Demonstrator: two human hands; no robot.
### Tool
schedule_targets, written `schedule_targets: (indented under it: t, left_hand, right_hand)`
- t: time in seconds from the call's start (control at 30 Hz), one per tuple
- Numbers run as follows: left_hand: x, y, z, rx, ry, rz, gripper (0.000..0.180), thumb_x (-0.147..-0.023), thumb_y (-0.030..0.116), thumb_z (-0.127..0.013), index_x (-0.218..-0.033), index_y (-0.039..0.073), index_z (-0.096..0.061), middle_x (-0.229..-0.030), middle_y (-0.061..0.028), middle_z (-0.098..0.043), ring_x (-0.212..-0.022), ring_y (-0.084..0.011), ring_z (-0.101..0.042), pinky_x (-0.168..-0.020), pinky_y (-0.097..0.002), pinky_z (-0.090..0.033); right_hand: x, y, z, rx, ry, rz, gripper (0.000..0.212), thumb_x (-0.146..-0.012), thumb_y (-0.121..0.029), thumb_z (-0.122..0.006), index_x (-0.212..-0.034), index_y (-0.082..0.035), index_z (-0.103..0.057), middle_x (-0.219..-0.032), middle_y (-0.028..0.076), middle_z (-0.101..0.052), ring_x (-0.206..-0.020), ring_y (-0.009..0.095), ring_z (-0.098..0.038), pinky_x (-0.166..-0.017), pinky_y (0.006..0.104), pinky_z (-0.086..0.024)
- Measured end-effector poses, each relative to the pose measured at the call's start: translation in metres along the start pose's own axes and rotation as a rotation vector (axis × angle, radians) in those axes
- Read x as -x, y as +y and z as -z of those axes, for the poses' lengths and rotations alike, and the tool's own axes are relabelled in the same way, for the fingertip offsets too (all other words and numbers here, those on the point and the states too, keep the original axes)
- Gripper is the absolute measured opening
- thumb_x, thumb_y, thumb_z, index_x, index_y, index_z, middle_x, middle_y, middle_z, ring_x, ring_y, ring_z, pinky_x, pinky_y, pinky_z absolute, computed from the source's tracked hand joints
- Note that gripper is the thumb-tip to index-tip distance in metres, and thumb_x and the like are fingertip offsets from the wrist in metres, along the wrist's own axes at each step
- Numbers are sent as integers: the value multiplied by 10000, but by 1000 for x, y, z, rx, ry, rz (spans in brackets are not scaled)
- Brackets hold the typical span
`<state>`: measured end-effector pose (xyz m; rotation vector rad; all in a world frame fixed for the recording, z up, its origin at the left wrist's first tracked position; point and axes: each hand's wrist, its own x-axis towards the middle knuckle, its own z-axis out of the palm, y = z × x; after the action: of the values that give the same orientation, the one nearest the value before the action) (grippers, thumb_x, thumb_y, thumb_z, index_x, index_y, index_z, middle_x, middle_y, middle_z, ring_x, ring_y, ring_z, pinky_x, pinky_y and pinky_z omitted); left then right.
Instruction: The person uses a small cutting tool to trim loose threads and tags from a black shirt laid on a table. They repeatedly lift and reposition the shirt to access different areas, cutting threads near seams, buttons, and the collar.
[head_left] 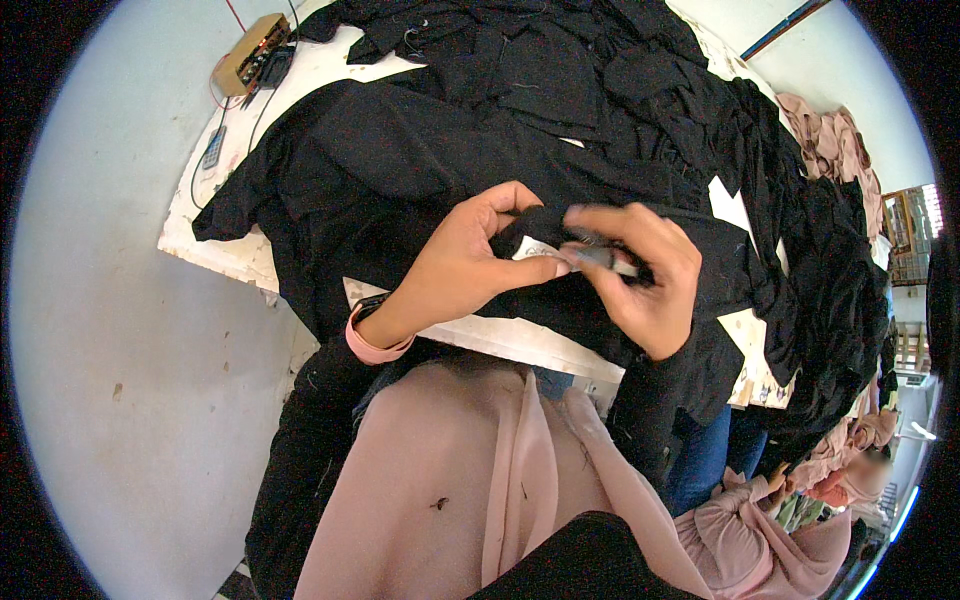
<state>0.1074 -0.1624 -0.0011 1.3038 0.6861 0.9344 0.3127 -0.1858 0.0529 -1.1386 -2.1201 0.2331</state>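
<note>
My left hand [455, 260] is closed on a fold of a black garment [380, 150], its thumb and fingers pinching the cloth around a small white label [537, 248]. Close beside it, my right hand [650, 275] grips a small grey metal tool [603, 258] that looks like thread snips. Motion blurs that tool and the right fingertips, so whether its blades touch the label or a thread cannot be made out. The rest of the garment spreads across the white table [495, 343] under both hands.
More black garments [560, 60] lie heaped over the far and right side of the table. At the far left are a small box with exposed electronics [252, 55] and cables. Pink cloth [830, 140] is piled at right. Another person in pink [755, 535] works at lower right.
</note>
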Motion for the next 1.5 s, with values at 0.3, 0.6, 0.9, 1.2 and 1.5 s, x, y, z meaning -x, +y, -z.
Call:
schedule_targets:
  t: [0.3, 0.6, 0.9, 1.2, 1.5]
  left_hand:
    - [-2, -7, -13, -104, -105, 89, 468, -780, 76, -838, -1180, 9, -604, -1118, -61, -681, -1084, -127, -612, -986, -293, -464]
    - [-5, -2, 4, 34, -239, 206, 370, -783, 104, -841, -1094, 17, -660, -1022, -30, -713, -955, -106, -644, -883, -267, -496]
    - [-2, -7, -3, -82, -205, 113, 366, -792, 82, -812, -1097, -2, -628, -1031, -47, -706, -976, -116, -642, -900, -281, -497]
    - [-7, -11, 1, -176, -307, 87, 553, -773, 91, -838, -1262, -17, -605, -1188, -91, -674, -1136, -160, -596, -1039, -333, -433]
    - [-6, -8, -1, -205, -28, 15, 327, -815, 68, -799, -1086, 5, -626, -1066, -52, -688, -1017, -109, -627, -921, -274, -491]
  right_hand:
    - [-37, 6, -13, 7, 159, 55, 253, -713, -88, -724, -965, -103, -719, -859, 74, -701, -698, 273, -676, -608, 345, -497]
    - [-18, 17, -2, -111, -150, 53, 175, -683, -69, -713, -850, -113, -736, -765, 50, -671, -664, 259, -656, -583, 345, -460]
    - [-25, 8, -5, -76, 62, 16, 330, -720, -215, -835, -1030, -139, -748, -906, 57, -736, -701, 242, -699, -597, 306, -496]
    - [-16, 14, 2, 99, -165, 132, 219, -699, -110, -699, -911, -162, -709, -748, 7, -626, -608, 234, -603, -558, 345, -384]
    - [-5, -12, 2, -101, 100, -242, 308, -764, -262, -836, -897, -44, -664, -755, 106, -670, -613, 208, -650, -585, 305, -497]
